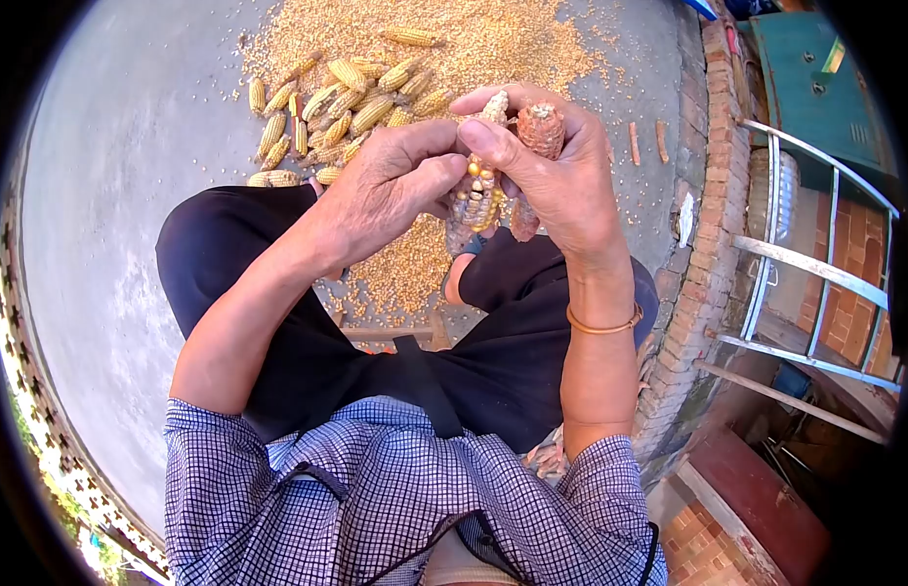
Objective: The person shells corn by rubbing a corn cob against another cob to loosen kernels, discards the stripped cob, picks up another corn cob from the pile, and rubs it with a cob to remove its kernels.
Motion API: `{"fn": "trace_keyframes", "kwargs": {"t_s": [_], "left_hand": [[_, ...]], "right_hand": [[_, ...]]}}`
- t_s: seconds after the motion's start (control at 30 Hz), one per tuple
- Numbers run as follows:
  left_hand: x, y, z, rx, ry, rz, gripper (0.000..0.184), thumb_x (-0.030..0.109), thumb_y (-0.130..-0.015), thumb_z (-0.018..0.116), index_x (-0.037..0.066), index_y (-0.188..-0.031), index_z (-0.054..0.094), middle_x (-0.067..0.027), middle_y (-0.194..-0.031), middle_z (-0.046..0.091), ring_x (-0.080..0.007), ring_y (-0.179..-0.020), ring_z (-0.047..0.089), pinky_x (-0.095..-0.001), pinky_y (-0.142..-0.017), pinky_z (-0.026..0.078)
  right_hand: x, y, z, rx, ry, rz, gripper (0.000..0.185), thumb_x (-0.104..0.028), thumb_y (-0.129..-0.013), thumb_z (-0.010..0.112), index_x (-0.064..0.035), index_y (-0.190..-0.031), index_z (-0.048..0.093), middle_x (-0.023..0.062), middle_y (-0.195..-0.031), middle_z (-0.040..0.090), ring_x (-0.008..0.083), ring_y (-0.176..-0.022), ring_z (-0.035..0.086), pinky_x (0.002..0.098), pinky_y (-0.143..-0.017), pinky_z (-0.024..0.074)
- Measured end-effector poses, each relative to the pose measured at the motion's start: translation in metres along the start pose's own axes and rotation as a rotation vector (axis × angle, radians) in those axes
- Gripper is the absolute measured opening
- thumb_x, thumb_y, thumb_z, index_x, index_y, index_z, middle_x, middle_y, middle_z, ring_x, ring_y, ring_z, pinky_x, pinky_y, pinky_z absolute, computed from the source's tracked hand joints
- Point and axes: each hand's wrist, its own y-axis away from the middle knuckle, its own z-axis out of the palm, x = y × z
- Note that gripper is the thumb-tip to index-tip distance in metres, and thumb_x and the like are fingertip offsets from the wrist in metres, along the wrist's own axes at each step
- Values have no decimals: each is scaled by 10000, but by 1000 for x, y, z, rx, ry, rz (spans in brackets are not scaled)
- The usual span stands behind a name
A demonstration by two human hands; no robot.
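Observation:
Both hands meet above the lap around a corn cob [476,200], pale and bare at its top, with some yellow kernels left lower down. My left hand [400,186] has its fingers closed on this cob's left side, the thumb pressed on it near the kernels. My right hand [561,171] wraps round the same cob from the right and also holds a reddish bare cob [541,129] beside it. The palm sides and some fingertips are hidden.
Unshelled corn ears [371,109] lie piled on the grey floor beyond the knees. Loose kernels [493,44] spread behind them and more lie between the legs. A brick edge [708,225] and metal frame [815,256] stand at right. Two thin reddish cobs lie near the bricks.

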Motion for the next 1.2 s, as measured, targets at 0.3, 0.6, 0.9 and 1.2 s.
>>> {"fn": "trace_keyframes", "kwargs": {"t_s": [0.3, 0.6, 0.9, 1.2], "left_hand": [[-15, -4, 2, -39, 80, -8, 320, 138, -1012, 395, -15, -1254, 536, -120, -917, 672, -176, -817, 692, -304, -718, 577], [-11, -7, 1, -94, 83, -51, 363, 245, -1001, 427, -54, -1171, 545, -177, -900, 668, -253, -827, 705, -333, -700, 602], [5, -6, 6, -110, 285, -139, 358, 218, -1005, 382, -61, -1160, 544, -183, -885, 663, -271, -823, 705, -337, -685, 600], [-5, -7, 3, -178, 200, -101, 363, 145, -959, 343, -110, -1138, 530, -192, -901, 657, -259, -821, 688, -339, -682, 591]], "right_hand": [[-6, 4, 4, -24, 60, -2, 141, -129, -901, 692, 9, -912, 664, 22, -652, 612, 63, -517, 577, 216, -371, 450], [-10, 5, 0, 68, 19, 80, 139, -100, -889, 692, 24, -850, 640, 46, -653, 624, 84, -470, 580, 232, -349, 447], [4, -2, 1, 52, -24, -28, 154, -80, -887, 672, 22, -787, 614, 56, -580, 602, 120, -398, 570, 243, -328, 433], [12, -1, 5, 90, 78, -31, 202, -100, -887, 683, 32, -758, 600, 78, -562, 613, 142, -365, 560, 255, -309, 422]]}}
